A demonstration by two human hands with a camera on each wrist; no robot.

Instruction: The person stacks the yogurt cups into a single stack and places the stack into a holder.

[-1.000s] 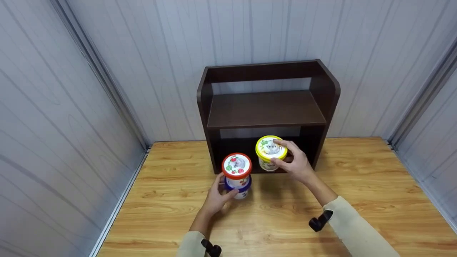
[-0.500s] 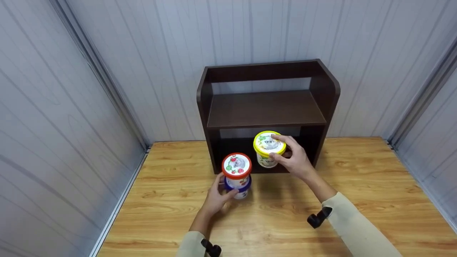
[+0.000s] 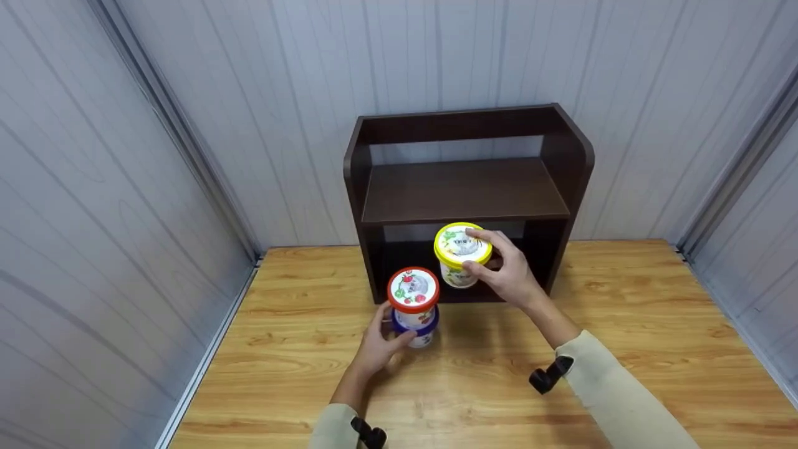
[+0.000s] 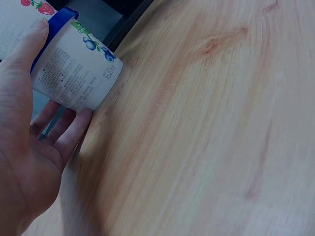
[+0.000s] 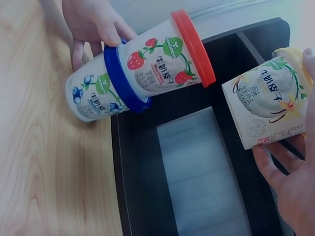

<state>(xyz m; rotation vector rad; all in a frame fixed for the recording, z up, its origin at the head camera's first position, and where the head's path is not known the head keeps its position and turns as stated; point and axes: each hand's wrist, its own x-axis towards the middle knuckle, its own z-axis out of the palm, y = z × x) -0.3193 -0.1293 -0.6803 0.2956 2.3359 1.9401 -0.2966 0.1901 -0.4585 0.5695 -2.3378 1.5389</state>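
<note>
Two lidded paper cups stand stacked on the table in the head view. The upper strawberry cup (image 3: 413, 290) has a red lid. Beneath it, the blueberry cup (image 4: 78, 69) has a blue lid and touches the tabletop. My left hand (image 3: 374, 348) grips the blueberry cup round its lid and side, thumb on the blue rim. My right hand (image 3: 512, 274) holds a yellow-lidded vanilla cup (image 5: 268, 98) by its side and lid edge. This cup is in the air, right of and slightly higher than the red lid, with a gap between them.
A dark brown two-tier shelf (image 3: 467, 187) stands against the back wall, just behind the cups. The wooden table (image 3: 299, 374) spreads out in front and to both sides. Pale panelled walls (image 3: 124, 206) enclose it left, right and behind.
My right hand has raised the vanilla cup and carried it a little leftward, nearer the stack. My left hand and the two stacked cups have stayed still.
</note>
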